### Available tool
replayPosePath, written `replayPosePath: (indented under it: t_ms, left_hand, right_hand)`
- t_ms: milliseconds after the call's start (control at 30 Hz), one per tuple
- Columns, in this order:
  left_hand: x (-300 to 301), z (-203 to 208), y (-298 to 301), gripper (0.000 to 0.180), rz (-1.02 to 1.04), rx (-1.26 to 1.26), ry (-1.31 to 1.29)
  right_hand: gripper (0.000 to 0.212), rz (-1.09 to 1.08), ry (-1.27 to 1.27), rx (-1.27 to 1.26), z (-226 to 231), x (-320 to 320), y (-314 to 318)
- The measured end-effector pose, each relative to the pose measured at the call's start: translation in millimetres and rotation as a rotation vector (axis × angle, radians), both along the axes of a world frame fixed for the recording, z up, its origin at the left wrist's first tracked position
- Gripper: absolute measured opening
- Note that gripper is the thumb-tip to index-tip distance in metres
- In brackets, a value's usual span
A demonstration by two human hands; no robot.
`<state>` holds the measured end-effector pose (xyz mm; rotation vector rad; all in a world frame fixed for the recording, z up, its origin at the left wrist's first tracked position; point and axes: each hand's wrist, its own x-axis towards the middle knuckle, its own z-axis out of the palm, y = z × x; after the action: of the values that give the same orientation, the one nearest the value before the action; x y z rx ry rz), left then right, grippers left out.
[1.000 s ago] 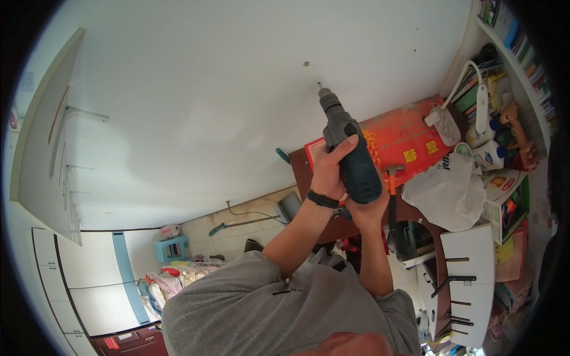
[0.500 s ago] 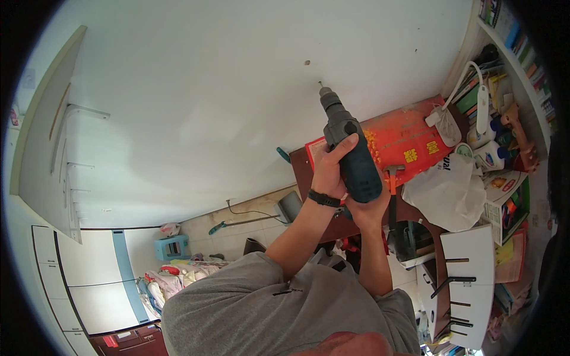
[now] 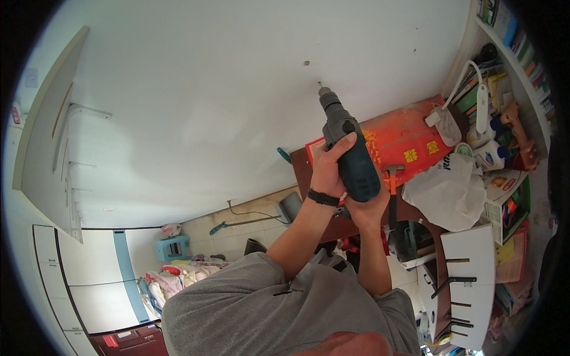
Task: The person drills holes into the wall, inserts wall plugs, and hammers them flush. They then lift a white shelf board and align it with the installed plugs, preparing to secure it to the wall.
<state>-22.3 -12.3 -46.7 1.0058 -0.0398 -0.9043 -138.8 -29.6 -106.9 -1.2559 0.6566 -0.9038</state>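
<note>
A person holds a dark teal power drill (image 3: 349,153) in both hands, seen from above their head, and presses its bit against a white wall (image 3: 196,101). The left hand (image 3: 328,166) is wrapped around the drill's body from the left side, thumb stretched up across the back of the housing, fingers closed on it. A black watch (image 3: 323,198) sits on that wrist, just below the grip. The right hand (image 3: 366,207) is clamped on the drill's handle from underneath, at the lower end of the tool, so the two hands touch each other around it. The bit at the far tip of the drill meets the wall well above the hands. A small dark hole (image 3: 306,63) marks the wall just up and left of the bit. To the right of the grip, a red box (image 3: 409,142) lies on a dark wooden table (image 3: 303,169), with a white plastic bag (image 3: 448,190) beside it. Farther right stand crowded shelves (image 3: 504,89). Below the grip, the person's grey shirt (image 3: 273,314) fills the view.
</note>
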Motion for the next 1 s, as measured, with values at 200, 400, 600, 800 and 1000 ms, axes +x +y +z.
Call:
replayPosePath:
  t_ms: [200, 400, 600, 800, 1000]
  left_hand:
    - [1, 2, 0, 0.03, 0.013, 0.002, 0.001]
    - [3, -3, -1, 0.031, 0.007, 0.005, 0.018]
    - [0, 0, -2, 0.031, 0.028, 0.023, -0.004]
    - [1, -6, -3, 0.032, 0.018, -0.014, 0.004]
    - [1, -5, -5, 0.035, 0.034, -0.015, 0.024]
  right_hand:
    - [0.076, -0.001, -0.021, 0.006, 0, 2, 1]
    - [0.076, -0.01, 0.022, -0.021, -3, 3, -1]
    - [0.076, -0.009, -0.01, 0.0, -5, 3, -1]
    - [0.075, -0.041, 0.015, -0.027, -11, 4, 0]
    - [0.074, -0.029, -0.006, -0.005, -5, 4, -2]
